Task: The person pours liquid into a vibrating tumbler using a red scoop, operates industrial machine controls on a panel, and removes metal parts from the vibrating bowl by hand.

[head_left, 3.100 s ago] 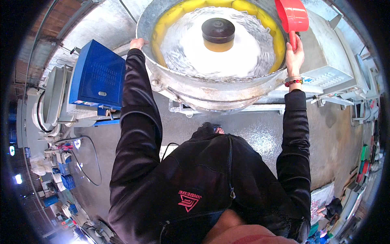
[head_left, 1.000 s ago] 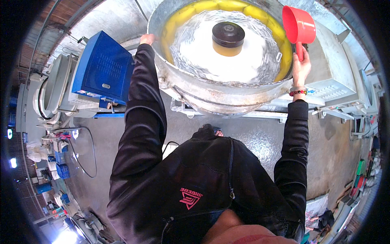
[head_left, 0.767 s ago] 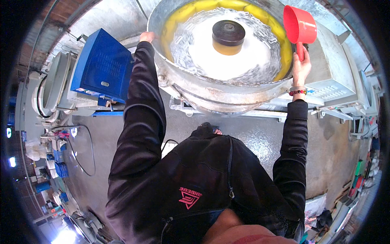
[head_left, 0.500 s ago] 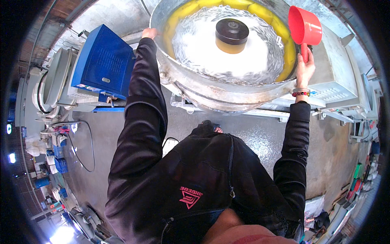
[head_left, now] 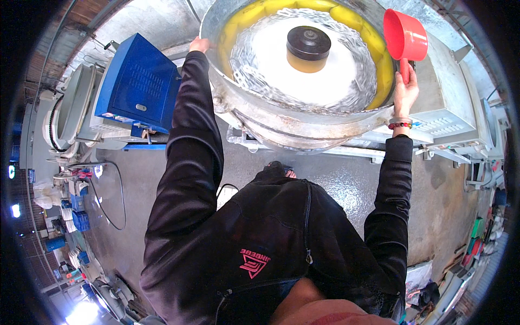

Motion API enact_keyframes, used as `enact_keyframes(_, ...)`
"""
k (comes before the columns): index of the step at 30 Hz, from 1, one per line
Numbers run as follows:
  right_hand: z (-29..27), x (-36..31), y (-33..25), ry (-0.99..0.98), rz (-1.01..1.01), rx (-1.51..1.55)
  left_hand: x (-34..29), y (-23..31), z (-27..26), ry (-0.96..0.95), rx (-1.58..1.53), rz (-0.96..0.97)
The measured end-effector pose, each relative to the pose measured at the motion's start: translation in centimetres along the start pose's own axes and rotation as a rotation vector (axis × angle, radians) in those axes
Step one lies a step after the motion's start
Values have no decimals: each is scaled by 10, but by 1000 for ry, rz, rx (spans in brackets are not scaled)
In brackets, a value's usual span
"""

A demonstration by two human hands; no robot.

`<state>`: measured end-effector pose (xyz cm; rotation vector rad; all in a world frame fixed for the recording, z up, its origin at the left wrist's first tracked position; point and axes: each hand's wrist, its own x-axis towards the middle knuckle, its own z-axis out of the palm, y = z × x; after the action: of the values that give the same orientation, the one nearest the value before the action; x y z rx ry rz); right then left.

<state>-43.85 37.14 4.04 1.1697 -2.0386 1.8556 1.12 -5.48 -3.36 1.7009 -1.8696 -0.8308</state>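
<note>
A big round metal tub (head_left: 303, 132) with a yellow lining (head_left: 388, 59) stands in front of me. Many small shiny metal pieces (head_left: 260, 89) ring white foam (head_left: 281, 59) inside it, and a black-capped centre post (head_left: 309, 42) rises from the middle. At the tub's left rim, my left hand (head_left: 200, 44) grips the edge, its fingertips partly hidden. My right hand (head_left: 405, 93) is closed round the handle of a red plastic dipper (head_left: 414, 43). The dipper is held up by the tub's right rim, its bowl tilted toward the tub; its inside looks bare.
A blue cabinet (head_left: 138, 81) stands left of the tub, with a pale round machine (head_left: 76, 105) beyond it. To the right is a pale metal housing (head_left: 441, 92). A dark hose (head_left: 123, 200) loops on the wet floor (head_left: 346, 189). Blue crates (head_left: 81, 219) line the far left.
The metal pieces in the tub have shifted and look more blurred. My right hand and the dipper have moved very slightly left; my left hand stays at the rim.
</note>
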Motion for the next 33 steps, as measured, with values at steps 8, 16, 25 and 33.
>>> enact_keyframes(8,-17,10,31,35,-89,-94,-49,64,23,-133,830,477)
enact_keyframes(16,4,-5,3,-124,-90,-118,-78,67,-13,305,323,-165)
enact_keyframes(25,-19,15,22,-247,-141,-367,-91,87,-3,322,55,-310)
enact_keyframes(33,-4,4,-3,-270,50,-250,-65,84,11,250,104,-340)
